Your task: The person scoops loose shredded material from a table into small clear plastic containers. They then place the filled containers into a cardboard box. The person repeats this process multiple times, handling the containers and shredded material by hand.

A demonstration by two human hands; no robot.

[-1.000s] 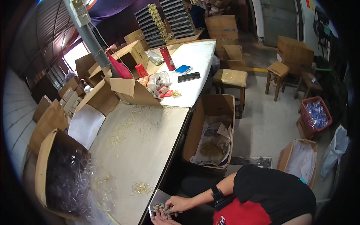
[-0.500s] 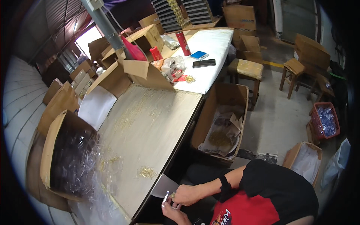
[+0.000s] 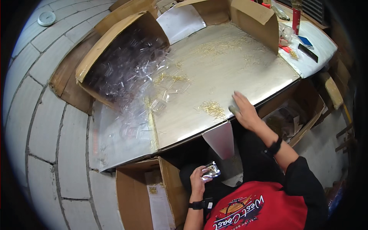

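My left hand (image 3: 197, 181) is closed around a small clear plastic box (image 3: 211, 171), shiny with glare, held low over my lap. What lies inside the box is hard to make out. My right hand (image 3: 246, 114) is stretched over the table's front edge with its fingers apart, holding nothing that I can see; its thumb end looks dark, as if covered. Just left of that hand lies a small heap of thin gold-coloured metal pins (image 3: 213, 109) on the pale tabletop (image 3: 180, 128). A grey sloping chute (image 3: 221, 141) hangs from the edge below the heap.
A tipped carton (image 3: 89, 61) spills many clear plastic boxes (image 3: 134, 82) onto the table's left side. More pins (image 3: 218, 46) lie scattered farther back. An open carton (image 3: 168, 191) stands below at left, another carton (image 3: 306, 126) at right. A phone (image 3: 308, 53) lies on the white-covered end.
The view has swung left and down. My hands, together near the chute before, are now apart: the right reaches beside the pin heap, while the left keeps the clear box over my lap.
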